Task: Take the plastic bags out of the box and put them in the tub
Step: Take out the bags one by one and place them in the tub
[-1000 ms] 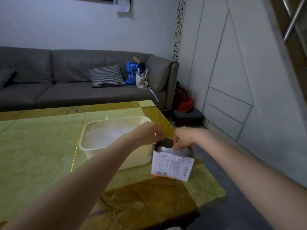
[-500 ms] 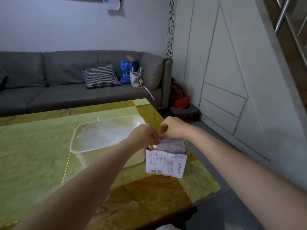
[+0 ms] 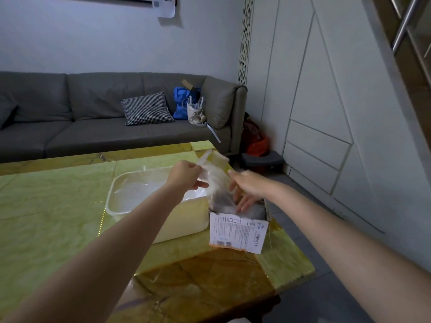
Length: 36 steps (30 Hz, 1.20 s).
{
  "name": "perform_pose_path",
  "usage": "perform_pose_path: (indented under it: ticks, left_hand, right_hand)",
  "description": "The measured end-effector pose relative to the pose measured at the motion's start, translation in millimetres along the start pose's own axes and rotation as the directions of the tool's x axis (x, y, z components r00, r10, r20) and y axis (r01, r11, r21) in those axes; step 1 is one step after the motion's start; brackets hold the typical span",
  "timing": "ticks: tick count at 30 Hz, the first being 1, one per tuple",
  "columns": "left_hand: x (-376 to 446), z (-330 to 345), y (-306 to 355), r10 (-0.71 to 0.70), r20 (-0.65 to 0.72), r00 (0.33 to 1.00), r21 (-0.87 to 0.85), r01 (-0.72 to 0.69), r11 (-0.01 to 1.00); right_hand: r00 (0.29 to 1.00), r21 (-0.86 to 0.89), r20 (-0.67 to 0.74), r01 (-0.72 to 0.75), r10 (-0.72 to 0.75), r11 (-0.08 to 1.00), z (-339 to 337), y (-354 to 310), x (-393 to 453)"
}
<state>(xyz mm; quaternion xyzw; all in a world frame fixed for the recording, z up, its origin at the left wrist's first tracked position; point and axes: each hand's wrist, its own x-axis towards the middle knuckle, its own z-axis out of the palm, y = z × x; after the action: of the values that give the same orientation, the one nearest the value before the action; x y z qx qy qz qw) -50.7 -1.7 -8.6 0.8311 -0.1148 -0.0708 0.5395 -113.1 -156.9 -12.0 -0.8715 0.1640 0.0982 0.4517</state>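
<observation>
A cream plastic tub (image 3: 179, 226) stands on the green and gold table, with clear plastic lying inside it. Right beside it stands a small white printed box (image 3: 238, 233), open at the top. My left hand (image 3: 186, 174) pinches a clear plastic bag (image 3: 213, 169) and holds it up above the gap between tub and box; the bag's lower end still trails into the box. My right hand (image 3: 248, 190) reaches down into the box's opening with its fingers spread and straight, blurred by motion.
The table (image 3: 58, 217) ends close behind and to the right of the box. A grey sofa (image 3: 93, 117) with a checked cushion and bags stands beyond it. A dark stool (image 3: 262, 159) sits on the floor at the right.
My left hand has lifted a bag up out of the box. My right hand has let go near the left one and dropped back into the box opening.
</observation>
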Motion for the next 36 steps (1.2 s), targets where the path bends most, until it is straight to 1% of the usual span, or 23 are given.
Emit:
perform_pose_path:
  ticks: [1,2,3,5,7,8,12,13,15,16,18,20,24,27,28,29,30,31,32,33,34,35,36]
  left_hand:
    - [0,-4,1,-0.014,-0.01,1.0,-0.04,0.014,0.999]
    - [-1,-7,1,-0.023,-0.015,1.0,-0.07,0.022,0.997]
    - [-1,-11,1,-0.028,-0.019,0.999,-0.093,0.026,0.995]
    - [-1,-15,1,-0.047,-0.023,0.999,-0.142,0.043,0.989]
    - [-1,-18,3,-0.085,-0.031,0.996,-0.222,0.076,0.972]
    - [-2,-19,4,-0.104,-0.027,0.994,-0.279,0.093,0.956]
    - [-5,-26,14,-0.166,-0.01,0.986,-0.47,0.142,0.871]
    - [-5,-29,15,-0.171,-0.02,0.985,-0.492,0.139,0.859]
    - [-5,-39,14,-0.169,-0.048,0.984,-0.496,0.123,0.859]
    - [-4,-44,12,-0.166,-0.064,0.984,-0.479,0.116,0.87]
    - [-2,-57,6,-0.155,-0.106,0.982,-0.431,0.095,0.898]
    - [0,-72,-1,-0.134,-0.16,0.978,-0.385,0.063,0.921]
    - [12,-106,-11,-0.094,-0.351,0.932,-0.309,-0.021,0.951]
    - [19,-126,-20,-0.06,-0.572,0.818,-0.207,-0.072,0.976]
    - [17,-130,-22,-0.024,-0.648,0.761,-0.108,-0.06,0.992]
    - [16,-135,-26,0.063,-0.693,0.718,0.042,-0.046,0.998]
    - [15,-137,-29,0.198,-0.686,0.701,0.206,-0.074,0.976]
    - [15,-138,-32,0.337,-0.605,0.722,0.355,-0.134,0.925]
    - [17,-136,-36,0.448,-0.452,0.771,0.473,-0.218,0.854]
    - [18,-132,-39,0.483,-0.243,0.841,0.558,-0.287,0.779]
    - [20,-128,-44,0.409,-0.011,0.913,0.612,-0.317,0.724]
    - [21,-121,-48,0.264,0.193,0.945,0.668,-0.323,0.67]
    - [22,-112,-52,0.107,0.323,0.94,0.723,-0.318,0.613]
  right_hand:
    - [0.994,-0.042,0.088,-0.06,0.063,0.997,5,3,-3]
    - [0.989,-0.105,0.124,-0.071,0.084,0.992,7,6,-4]
    - [0.992,-0.141,0.11,-0.048,0.063,0.989,9,5,-4]
    - [0.997,-0.127,-0.029,0.064,-0.068,0.99,5,1,-1]
    - [0.973,-0.025,-0.168,0.155,-0.157,0.988,-3,-11,3]
    - [0.97,0.045,-0.184,0.167,-0.156,0.985,-7,-18,3]
    - [0.997,0.306,0.032,0.063,-0.077,0.95,1,-36,-5]
    - [0.995,0.378,0.054,0.058,-0.084,0.924,6,-39,-4]
    - [0.993,0.55,-0.037,0.114,-0.113,0.827,18,-49,0]
    - [0.983,0.594,-0.14,0.177,-0.116,0.785,22,-54,3]
    - [0.93,0.492,-0.344,0.297,-0.131,0.818,30,-66,10]
    - [0.882,0.411,-0.429,0.384,-0.196,0.827,37,-77,16]
    - [0.855,0.43,-0.432,0.474,-0.286,0.768,48,-95,25]
    - [0.87,0.402,-0.388,0.457,-0.305,0.793,58,-97,39]
    - [0.89,0.377,-0.35,0.42,-0.292,0.826,61,-94,45]
    - [0.916,0.343,-0.296,0.367,-0.271,0.865,62,-90,50]
    - [0.94,0.28,-0.236,0.31,-0.248,0.909,63,-86,54]
    - [0.958,0.187,-0.174,0.258,-0.226,0.948,64,-81,58]
    - [0.971,0.082,-0.117,0.218,-0.208,0.972,65,-77,63]
    - [0.979,-0.023,-0.075,0.191,-0.192,0.981,64,-73,64]
    - [0.982,-0.119,-0.041,0.177,-0.183,0.977,66,-71,68]
    - [0.982,-0.21,-0.024,0.177,-0.186,0.961,67,-69,70]
    - [0.979,-0.302,-0.017,0.189,-0.204,0.934,67,-67,71]
